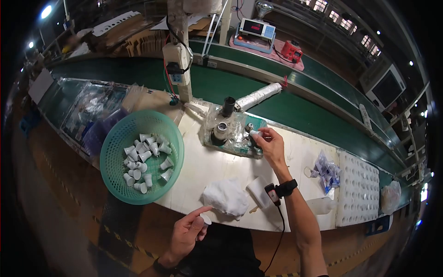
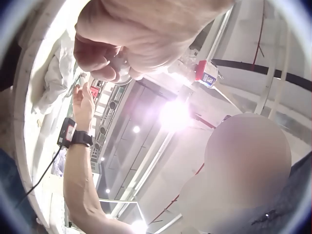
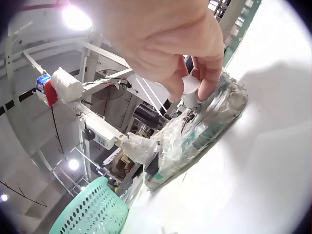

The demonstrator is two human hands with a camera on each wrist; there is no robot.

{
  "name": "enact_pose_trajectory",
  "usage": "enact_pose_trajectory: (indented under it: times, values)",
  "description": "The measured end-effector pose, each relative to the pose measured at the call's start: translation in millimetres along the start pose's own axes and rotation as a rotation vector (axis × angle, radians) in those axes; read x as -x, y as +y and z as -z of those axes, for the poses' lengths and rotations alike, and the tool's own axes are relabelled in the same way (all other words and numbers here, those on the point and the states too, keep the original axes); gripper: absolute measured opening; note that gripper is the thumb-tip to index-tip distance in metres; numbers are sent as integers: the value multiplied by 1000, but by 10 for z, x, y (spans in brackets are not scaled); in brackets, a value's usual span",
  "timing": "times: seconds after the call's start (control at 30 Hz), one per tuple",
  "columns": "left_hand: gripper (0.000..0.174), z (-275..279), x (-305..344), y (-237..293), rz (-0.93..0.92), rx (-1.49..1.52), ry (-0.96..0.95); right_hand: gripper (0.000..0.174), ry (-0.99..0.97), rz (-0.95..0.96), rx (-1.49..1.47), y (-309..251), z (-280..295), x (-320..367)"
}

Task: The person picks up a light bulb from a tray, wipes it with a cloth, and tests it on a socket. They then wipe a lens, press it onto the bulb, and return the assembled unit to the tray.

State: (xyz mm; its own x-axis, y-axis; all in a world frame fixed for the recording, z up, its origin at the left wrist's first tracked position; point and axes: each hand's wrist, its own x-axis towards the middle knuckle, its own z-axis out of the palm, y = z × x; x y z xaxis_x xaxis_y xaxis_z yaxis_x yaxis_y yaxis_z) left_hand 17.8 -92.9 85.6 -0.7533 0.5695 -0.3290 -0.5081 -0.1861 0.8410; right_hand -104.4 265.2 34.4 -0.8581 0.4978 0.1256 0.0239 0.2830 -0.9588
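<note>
My right hand [image 1: 273,147] pinches a small white cup-shaped part [image 3: 190,87] between thumb and fingers, over the right end of a plastic-wrapped fixture [image 1: 236,144]. Small metal posts stand on that end, close by the fingertips. A dark cylinder [image 1: 228,106] and a round metal-topped holder [image 1: 221,131] rise from the fixture's left part. Near the table's front edge, my left hand [image 1: 186,234] holds another white cup-shaped part [image 1: 206,219], its index finger stretched toward a white cloth [image 1: 226,198]. In the left wrist view the fingers mostly hide this part.
A green basket [image 1: 108,177] with several white cup-shaped parts stands at the left. To the right lie a white block [image 1: 259,193], blue-and-white packets [image 1: 328,170] and a white tray with round holes [image 1: 344,203]. A cable [image 1: 279,231] hangs from the right wrist. Behind runs a green conveyor [image 1: 309,108].
</note>
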Motion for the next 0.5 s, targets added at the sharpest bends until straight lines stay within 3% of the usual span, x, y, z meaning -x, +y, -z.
enact_pose_trajectory:
  times: [0.2, 0.33, 0.5]
  values:
    - [53, -54, -12, 44, -68, -91, -91, 23, 18, 24, -30, -33, -11, 17]
    - [54, -55, -6, -104, -106, -28, 46, 22, 39, 24, -24, -35, -10, 9]
    - [35, -36, 43, -22, -106, -15, 85, 21, 27, 6, -32, 73, 5, -51]
